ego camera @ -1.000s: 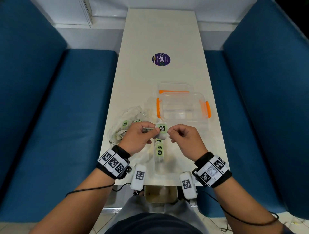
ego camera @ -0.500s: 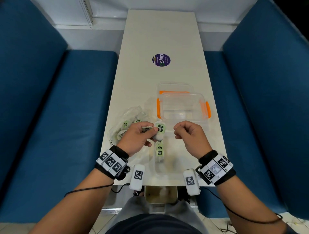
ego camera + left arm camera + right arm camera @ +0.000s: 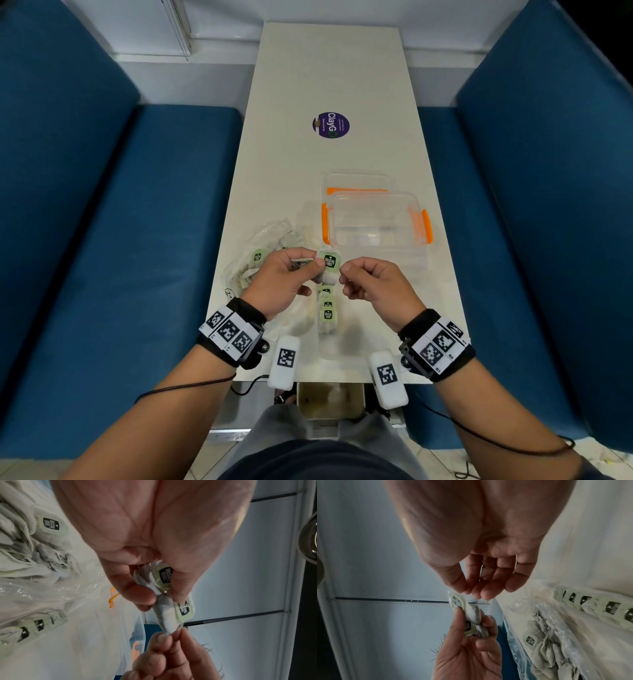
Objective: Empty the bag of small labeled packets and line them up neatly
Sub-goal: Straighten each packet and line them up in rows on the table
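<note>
From the head view, the left hand (image 3: 279, 282) pinches two packets (image 3: 329, 265) above the table (image 3: 329, 82); a row of packets (image 3: 327, 313) lies below, the bag (image 3: 253, 260) to the left, beside a clear box (image 3: 376, 219).

From the left wrist, right fingertips (image 3: 178, 631) pinch one packet's end.

From the right wrist, the right hand (image 3: 479, 547) curls at that packet's edge.
</note>
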